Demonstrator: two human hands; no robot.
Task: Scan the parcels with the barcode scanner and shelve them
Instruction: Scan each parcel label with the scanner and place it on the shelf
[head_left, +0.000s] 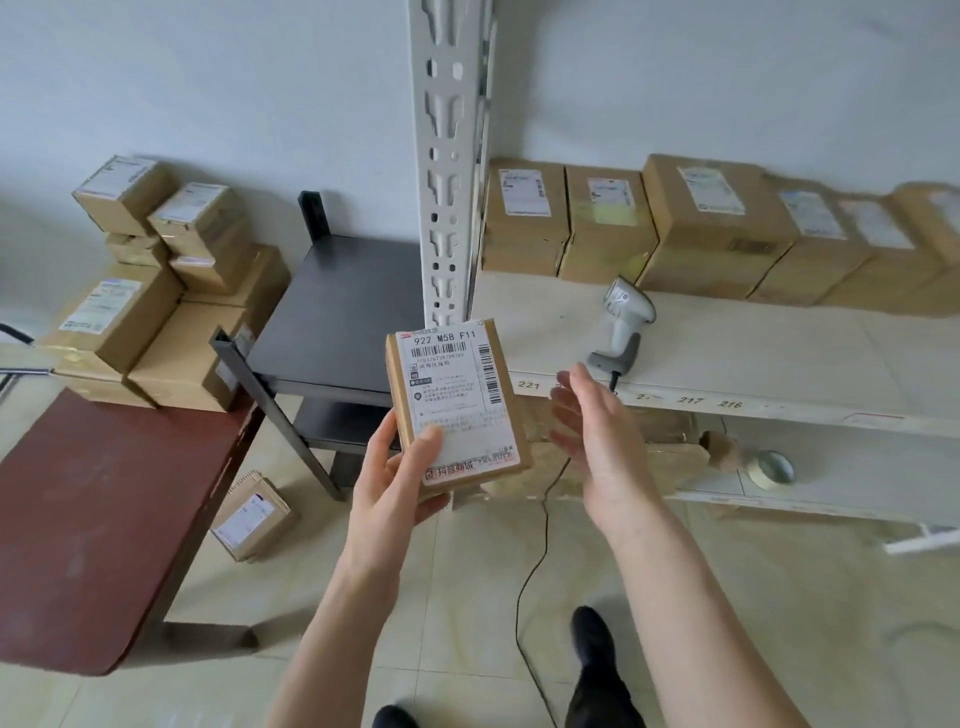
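Nearest the camera: two bare forearms reaching forward, dark shoes on the tiled floor below. Left hand (397, 480) grips the parcel (457, 408) from its lower left corner, thumb curled over the label face, fingers behind; label and barcodes face up toward the camera, long axis running away from the body. Parcel is held in the air just in front of the front edge of the white shelf (753, 358), near the slotted upright (449, 156). Right hand (592, 431) hovers just right of the parcel, fingers straight and loosely spread, holding nothing. Barcode scanner (623, 325) lies on the shelf near its front edge, up and slightly right of the right fingertips, handle end toward the person, head pointing back toward the row of shelved boxes (717, 228) along the rear edge. Judgement: scan not yet done; right hand is the nearer one to the scanner and should reach forward over the shelf's front edge for the handle. Unscanned stock (150, 291) sits at far left on the red table's (78, 519) back corner.
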